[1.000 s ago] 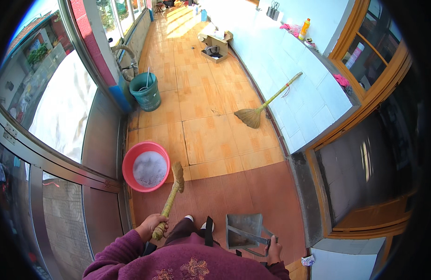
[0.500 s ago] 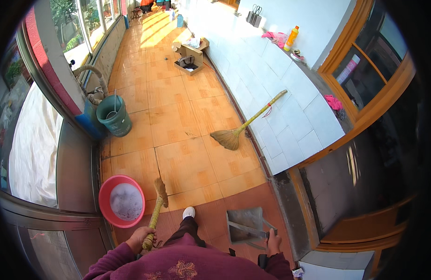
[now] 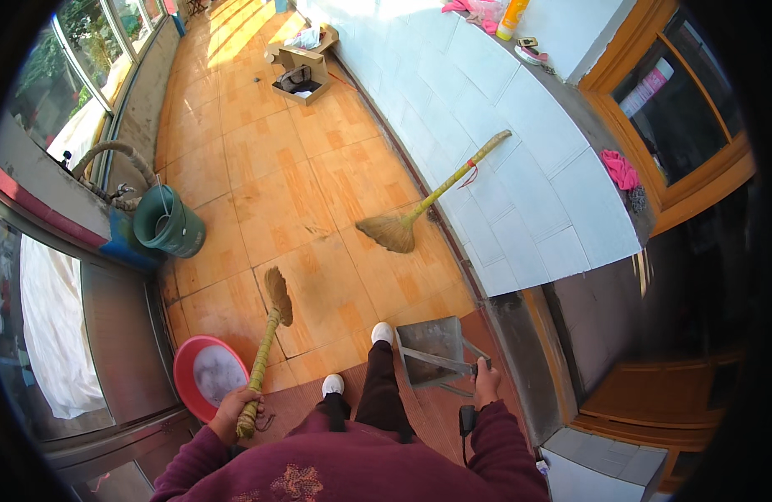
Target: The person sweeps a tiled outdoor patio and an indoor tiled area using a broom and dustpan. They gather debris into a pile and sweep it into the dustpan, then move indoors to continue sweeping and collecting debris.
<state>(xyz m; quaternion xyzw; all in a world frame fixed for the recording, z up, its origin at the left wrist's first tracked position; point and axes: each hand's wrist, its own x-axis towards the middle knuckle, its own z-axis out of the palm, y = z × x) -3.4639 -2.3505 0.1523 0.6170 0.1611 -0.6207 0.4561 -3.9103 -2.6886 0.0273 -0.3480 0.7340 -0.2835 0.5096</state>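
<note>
My left hand (image 3: 232, 410) is closed round the handle of a short broom (image 3: 267, 347), whose bristle head points forward over the orange tiles. My right hand (image 3: 485, 385) grips the frame handle of a grey metal dustpan (image 3: 433, 340), held beside my right leg. To the left of the broom stands a red basin (image 3: 185, 368) with sudsy water (image 3: 221, 374) in it. A second broom (image 3: 432, 199) leans against the white tiled wall, bristles down on the floor.
A green bucket (image 3: 182, 230) stands by the left wall near a thick hose (image 3: 118, 147). Farther ahead an open cardboard box (image 3: 306, 94) lies on the floor. Pink cloths (image 3: 618, 170) and a yellow bottle (image 3: 511, 18) rest on the right ledge. A reddish ribbed mat (image 3: 311, 414) lies underfoot.
I have stepped forward, with both white shoes now showing. The broom and dustpan have moved forward with my hands. The view has shifted, bringing the basin and bucket farther left.
</note>
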